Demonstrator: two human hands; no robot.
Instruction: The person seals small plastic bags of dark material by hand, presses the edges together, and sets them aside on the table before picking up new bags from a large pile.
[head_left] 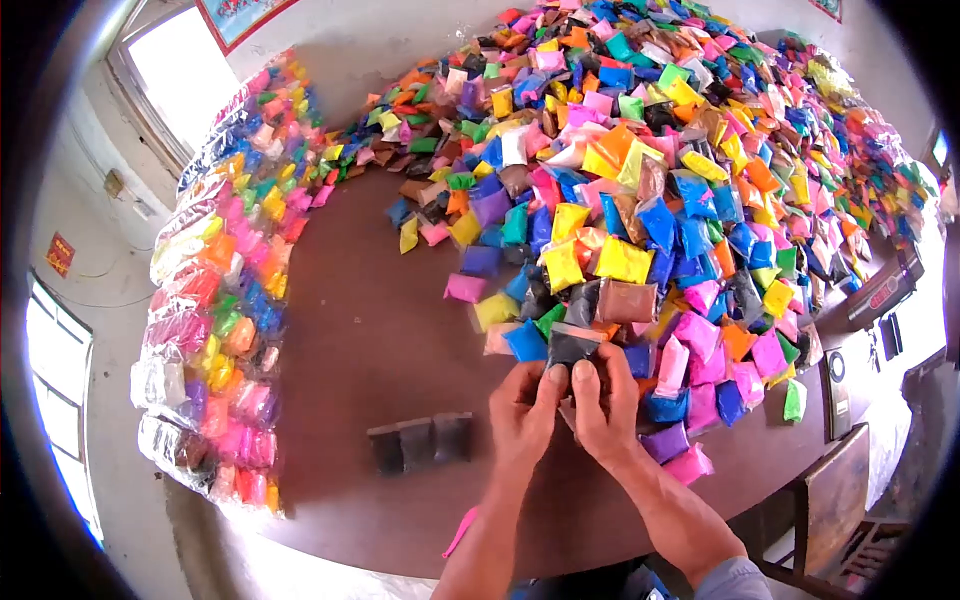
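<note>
Between my left hand (pixel 527 405) and my right hand (pixel 603 405) is a small clear packet with black filling (pixel 572 343). Both thumbs press on its lower edge, and the fingers curl behind it, partly hidden. The packet is held up just in front of the big heap of coloured packets (pixel 620 260). To the left of my left hand, a short row of black packets (pixel 418 443) lies side by side on the brown table (pixel 345 330).
Along the table's left edge runs a stacked wall of clear bags with mixed coloured packets (pixel 215 340). A pink strip (pixel 460 532) lies near the front edge. At right are a wooden chair (pixel 835 495) and a dark box (pixel 885 290).
</note>
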